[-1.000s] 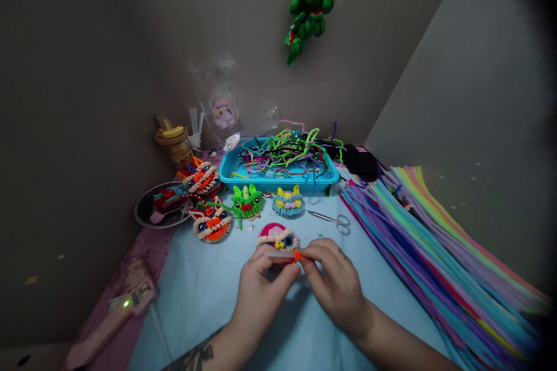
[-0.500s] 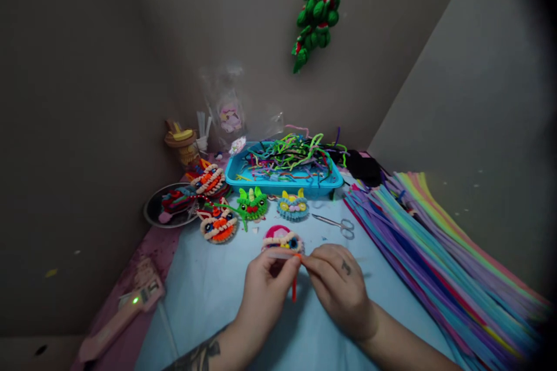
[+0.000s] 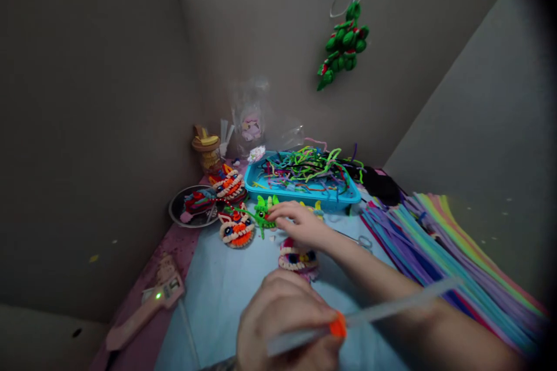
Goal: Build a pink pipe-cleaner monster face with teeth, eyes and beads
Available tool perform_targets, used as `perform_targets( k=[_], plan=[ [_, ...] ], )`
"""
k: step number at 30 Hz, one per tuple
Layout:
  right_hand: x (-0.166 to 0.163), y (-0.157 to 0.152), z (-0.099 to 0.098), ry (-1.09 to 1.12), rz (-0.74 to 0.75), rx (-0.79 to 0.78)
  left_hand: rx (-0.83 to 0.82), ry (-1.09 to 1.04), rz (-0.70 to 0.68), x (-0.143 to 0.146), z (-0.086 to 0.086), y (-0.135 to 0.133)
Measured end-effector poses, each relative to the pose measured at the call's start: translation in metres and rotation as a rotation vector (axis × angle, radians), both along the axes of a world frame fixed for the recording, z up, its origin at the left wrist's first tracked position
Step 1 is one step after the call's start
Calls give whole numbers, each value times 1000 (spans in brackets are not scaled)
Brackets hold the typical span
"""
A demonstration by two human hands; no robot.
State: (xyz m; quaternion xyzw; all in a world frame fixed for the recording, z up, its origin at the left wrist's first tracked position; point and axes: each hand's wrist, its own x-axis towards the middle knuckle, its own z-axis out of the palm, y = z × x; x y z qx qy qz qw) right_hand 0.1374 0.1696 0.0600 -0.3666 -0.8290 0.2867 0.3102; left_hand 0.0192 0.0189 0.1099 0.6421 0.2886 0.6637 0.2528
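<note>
My left hand (image 3: 278, 319) is close to the camera at the bottom, closed on a clear thin stick (image 3: 391, 307) that runs out to the right. A short orange pipe-cleaner piece (image 3: 337, 326) sits on the stick by my fingers. My right hand (image 3: 300, 225) reaches forward over the blue mat, fingers stretched left and touching a green pipe-cleaner figure (image 3: 262, 210). Under that wrist lies a pink and white pipe-cleaner figure (image 3: 298, 258). An orange and white figure (image 3: 236, 231) lies left of the green one.
A blue tray (image 3: 304, 194) of cut pipe cleaners stands behind. Long coloured pipe cleaners (image 3: 435, 243) are stacked on the right, with small scissors (image 3: 363, 240) beside them. A metal plate (image 3: 178, 217) and a pink glue gun (image 3: 143, 310) lie on the left. A green ornament (image 3: 343, 43) hangs on the wall.
My right hand let go of the orange piece and reached forward to the green figure. My left hand came toward the camera with the stick. The view shifted left.
</note>
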Motion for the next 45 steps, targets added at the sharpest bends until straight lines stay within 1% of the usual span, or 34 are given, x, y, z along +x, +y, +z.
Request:
perform_targets(
  k=[2, 3, 5, 7, 9, 12, 14, 15, 16, 18, 20, 21, 22, 24, 25, 26, 27, 29, 30, 31, 32, 33, 34, 35, 36, 37, 38, 39, 42, 45],
  plan=[
    [-32, 2, -6, -274, 67, 139, 43, 67, -41, 2, 1, 1],
    [-44, 4, -10, -385, 86, 168, 54, 96, -51, 3, 2, 2],
    [-59, 9, -16, -523, 92, 177, 76, 127, -50, 3, 3, 3],
    [-64, 16, -20, -553, 84, 161, 105, 135, -42, 2, 5, 4],
    [-62, 22, -18, -470, 61, 152, 121, 142, -43, 1, 6, 4],
    [-50, 30, -3, -191, -35, 188, 108, 147, -67, 1, 4, 2],
    [-35, 37, 10, -18, -141, 268, 101, 134, -72, 2, 2, 1],
    [-25, 42, 16, 25, -199, 321, 105, 121, -69, 3, 1, 1],
    [-14, 47, 22, 32, -273, 373, 110, 105, -65, 4, 0, 2],
    [9, 57, 29, -57, -442, 440, 113, 77, -66, 4, 0, 2],
    [30, 61, 30, -141, -581, 412, 89, 48, -85, 4, -1, 3],
    [40, 58, 28, -135, -601, 380, 53, 29, -95, 3, -2, 4],
    [48, 52, 25, -96, -580, 338, 1, 1, -92, 3, -2, 5],
    [64, 33, 16, 100, -473, 207, -135, -68, -52, 2, -5, 7],
    [73, 21, 11, 242, -410, 97, -209, -101, -24, 1, -7, 8],
    [82, 9, 7, 419, -384, -7, -277, -126, 3, 1, -9, 11],
    [92, -2, 3, 616, -408, -52, -329, -141, 31, 0, -12, 14],
    [110, -23, -2, 925, -492, -30, -378, -122, 90, -1, -20, 21],
    [117, -33, -2, 1019, -558, 40, -372, -87, 127, 0, -25, 25],
    [121, -42, -2, 1042, -630, 134, -350, -35, 165, 0, -30, 30],
    [121, -50, -1, 985, -701, 247, -320, 26, 187, 1, -36, 33],
    [117, -59, 1, 857, -762, 372, -290, 80, 189, 2, -43, 36],
    [111, -67, 2, 636, -735, 446, -263, 125, 171, 4, -49, 38],
    [101, -75, 2, 420, -602, 522, -243, 164, 137, 5, -55, 40],
    [91, -81, 2, 276, -461, 562, -228, 195, 104, 7, -60, 40],
    [80, -86, 1, 163, -334, 560, -213, 217, 79, 8, -63, 40],
    [70, -90, 0, 101, -232, 541, -207, 229, 68, 10, -66, 39],
    [62, -93, -3, 85, -178, 511, -208, 230, 69, 11, -67, 39],
    [51, -94, -10, 101, -149, 359, -266, 200, 81, 13, -68, 40],
    [54, -94, -16, 128, -185, 231, -434, 165, 13, 15, -67, 44]
  ],
)
